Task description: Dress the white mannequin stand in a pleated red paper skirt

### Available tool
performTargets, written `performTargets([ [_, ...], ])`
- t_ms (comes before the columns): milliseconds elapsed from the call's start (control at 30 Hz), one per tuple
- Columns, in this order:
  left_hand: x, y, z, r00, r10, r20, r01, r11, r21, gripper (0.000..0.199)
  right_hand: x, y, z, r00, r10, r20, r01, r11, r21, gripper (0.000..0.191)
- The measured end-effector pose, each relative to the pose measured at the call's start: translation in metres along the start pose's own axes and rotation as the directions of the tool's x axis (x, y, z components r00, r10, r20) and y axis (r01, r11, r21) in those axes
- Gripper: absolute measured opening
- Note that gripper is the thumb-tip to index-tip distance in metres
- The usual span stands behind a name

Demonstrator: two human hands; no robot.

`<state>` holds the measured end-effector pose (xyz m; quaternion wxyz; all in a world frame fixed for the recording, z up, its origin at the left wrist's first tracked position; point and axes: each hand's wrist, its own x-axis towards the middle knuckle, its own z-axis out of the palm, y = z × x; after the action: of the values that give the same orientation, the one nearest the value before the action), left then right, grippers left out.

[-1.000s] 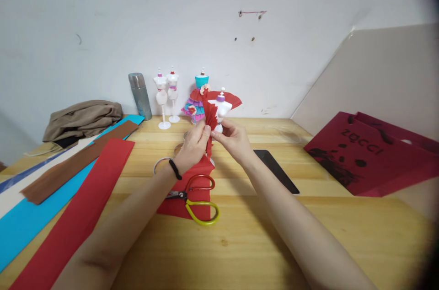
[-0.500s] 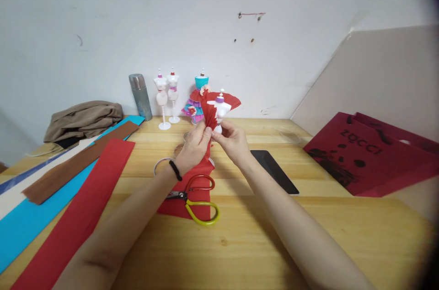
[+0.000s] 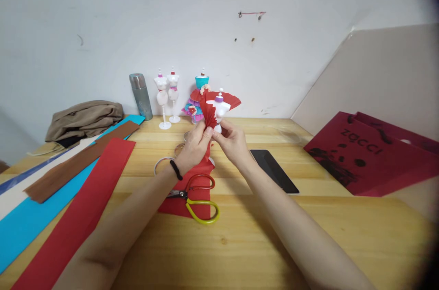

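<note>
A small white mannequin (image 3: 222, 110) with a purple neck band stands in front of me, its waist and stand mostly hidden by my hands. Gathered red crepe paper (image 3: 209, 114) fans over its left side and spreads behind its shoulders. My left hand (image 3: 196, 142) is closed, pinching the paper's bunched lower end. Beside it, my right hand (image 3: 233, 141) is closed too, thumb and fingers meeting at the same gathers by the mannequin's waist. Scissors (image 3: 187, 196) with one red and one yellow handle lie on a red paper piece (image 3: 202, 205) below my hands.
Two bare mannequins (image 3: 162, 98) and a dressed mannequin (image 3: 202, 82) stand near the wall. A flask (image 3: 141, 97), brown cloth (image 3: 84, 118) and long crepe strips, including a red strip (image 3: 80, 207), lie left. A black phone-like slab (image 3: 274, 171) and red bag (image 3: 370, 155) are right.
The mannequin has tipped very slightly to the left. Both hands keep their pinch on the gathered red paper, nearly unmoved.
</note>
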<state>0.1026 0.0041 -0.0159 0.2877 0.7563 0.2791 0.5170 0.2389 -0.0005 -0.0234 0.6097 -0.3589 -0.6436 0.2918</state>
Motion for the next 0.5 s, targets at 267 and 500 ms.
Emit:
performTargets([
  [267,0.0006,0.0012,-0.0006,1.000,0.007,0.009,-0.007,1.000,-0.009,0.031,-0.0008,0.0053,-0.0012,1.000,-0.012,-0.006,0.012,0.999,-0.051,0.033],
  [500,0.0001,0.0006,0.0007,1.000,0.007,-0.013,-0.007,1.000,0.005,0.030,-0.0012,0.0021,-0.0028,0.999,-0.032,0.022,0.035,0.993,-0.113,0.030],
])
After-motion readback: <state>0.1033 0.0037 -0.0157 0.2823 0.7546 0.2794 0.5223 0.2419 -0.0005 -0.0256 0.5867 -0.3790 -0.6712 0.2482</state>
